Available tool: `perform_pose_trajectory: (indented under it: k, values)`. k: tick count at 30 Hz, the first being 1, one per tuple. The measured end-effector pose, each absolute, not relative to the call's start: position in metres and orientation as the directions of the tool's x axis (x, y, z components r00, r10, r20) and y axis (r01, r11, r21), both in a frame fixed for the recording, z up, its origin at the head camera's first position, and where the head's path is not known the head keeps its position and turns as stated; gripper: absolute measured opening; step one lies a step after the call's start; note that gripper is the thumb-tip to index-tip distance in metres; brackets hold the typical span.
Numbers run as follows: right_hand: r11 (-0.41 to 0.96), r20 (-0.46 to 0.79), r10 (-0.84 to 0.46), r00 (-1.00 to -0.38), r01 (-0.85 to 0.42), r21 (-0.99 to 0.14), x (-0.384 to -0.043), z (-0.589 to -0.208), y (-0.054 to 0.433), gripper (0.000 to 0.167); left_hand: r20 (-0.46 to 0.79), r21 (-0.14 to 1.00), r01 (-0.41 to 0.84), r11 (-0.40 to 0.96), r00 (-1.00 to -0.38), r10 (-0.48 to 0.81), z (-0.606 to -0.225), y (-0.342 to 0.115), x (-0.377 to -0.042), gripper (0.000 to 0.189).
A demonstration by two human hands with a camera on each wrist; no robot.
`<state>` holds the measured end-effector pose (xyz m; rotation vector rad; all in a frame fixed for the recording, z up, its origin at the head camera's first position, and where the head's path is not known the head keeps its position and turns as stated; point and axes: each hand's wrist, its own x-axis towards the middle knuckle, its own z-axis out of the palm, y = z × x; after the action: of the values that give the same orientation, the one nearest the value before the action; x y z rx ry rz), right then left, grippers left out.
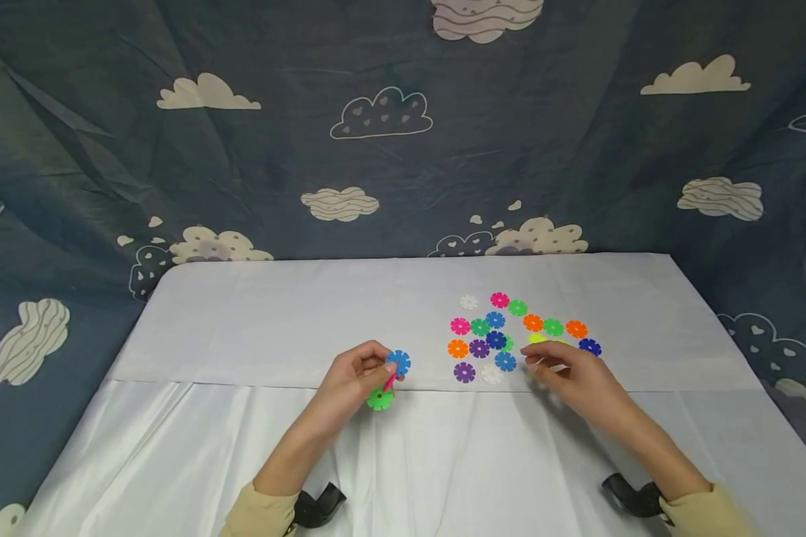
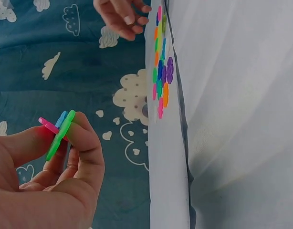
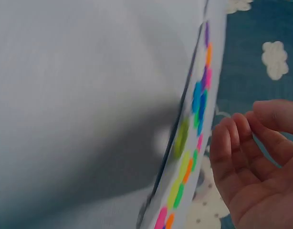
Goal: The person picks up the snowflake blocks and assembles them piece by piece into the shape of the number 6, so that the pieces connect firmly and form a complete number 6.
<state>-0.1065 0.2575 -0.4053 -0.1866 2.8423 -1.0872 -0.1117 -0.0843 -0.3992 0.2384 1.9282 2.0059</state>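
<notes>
My left hand (image 1: 352,375) pinches a small cluster of notched plastic discs between thumb and fingers. The cluster joins a blue disc (image 1: 399,362), a pink disc (image 2: 48,125) and a green disc (image 2: 61,135), set at angles to one another. My right hand (image 1: 575,375) hovers over the right part of the loose discs, its fingers loosely bent. No disc shows between its fingertips in the right wrist view. Below it, yellow discs (image 1: 536,338) are partly hidden by the hand. A light blue disc (image 1: 506,362) and a white disc (image 1: 492,374) lie just left of it.
Several more loose discs lie flat on the white-covered table (image 1: 275,321), among them an orange disc (image 1: 457,349), a purple disc (image 1: 464,372) and a dark blue disc (image 1: 589,347). A dark cloth with cloud prints (image 1: 208,91) hangs behind the table.
</notes>
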Motion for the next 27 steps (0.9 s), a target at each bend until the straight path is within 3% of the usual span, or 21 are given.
perform_pose_trajectory:
  k: [9, 17, 27]
  values:
    - [0.779, -0.087, -0.243, -0.966, -0.141, -0.611, -0.122, -0.413, 0.286, 0.029, -0.117, 0.991, -0.133, -0.023, -0.931, 0.345, -0.400, -0.086, -0.114, 0.012]
    - [0.726, -0.150, -0.344, -0.927, -0.161, -0.669, -0.134, -0.423, 0.299, 0.037, -0.137, 0.988, -0.153, -0.018, -0.926, 0.353, -0.401, -0.087, -0.114, 0.014]
    - [0.747, -0.156, -0.342, -0.927, -0.167, -0.643, -0.138, -0.424, 0.293, 0.036, -0.127, 0.986, -0.157, -0.052, -0.919, 0.374, -0.400, -0.087, -0.114, 0.015]
